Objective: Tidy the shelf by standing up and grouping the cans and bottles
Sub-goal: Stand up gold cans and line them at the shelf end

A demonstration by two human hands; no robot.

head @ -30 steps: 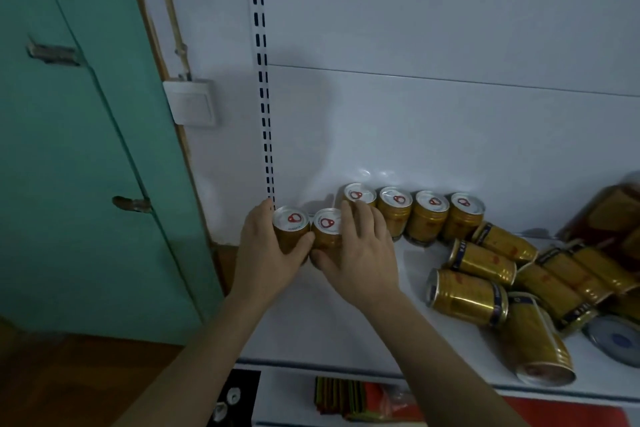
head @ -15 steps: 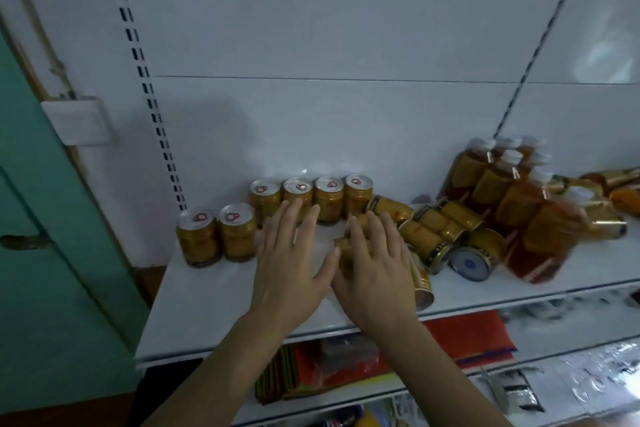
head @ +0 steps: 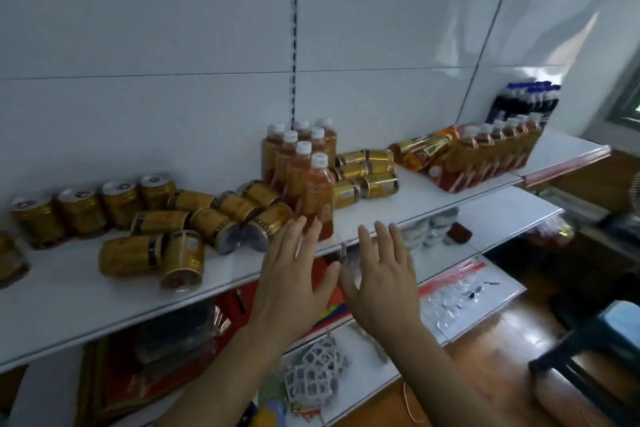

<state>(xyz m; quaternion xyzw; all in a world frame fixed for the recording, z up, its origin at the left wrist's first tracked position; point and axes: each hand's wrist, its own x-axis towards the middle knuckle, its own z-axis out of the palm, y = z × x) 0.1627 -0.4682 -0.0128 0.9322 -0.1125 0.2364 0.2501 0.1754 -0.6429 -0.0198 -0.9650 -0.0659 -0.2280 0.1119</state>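
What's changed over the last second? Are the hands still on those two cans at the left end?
No. Both hands let go of the two upright cans, now at the frame's left edge, and moved right along the shelf. The left hand and right hand now hover open and empty in front of the upright bottles. The row of upright cans and the toppled cans lie as before.

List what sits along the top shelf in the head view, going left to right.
Row of upright gold cans → heap of toppled gold cans → cluster of upright white-capped bottles → stack of gold cans lying on their sides → fallen orange bottles → row of upright bottles → dark bottles with blue caps.
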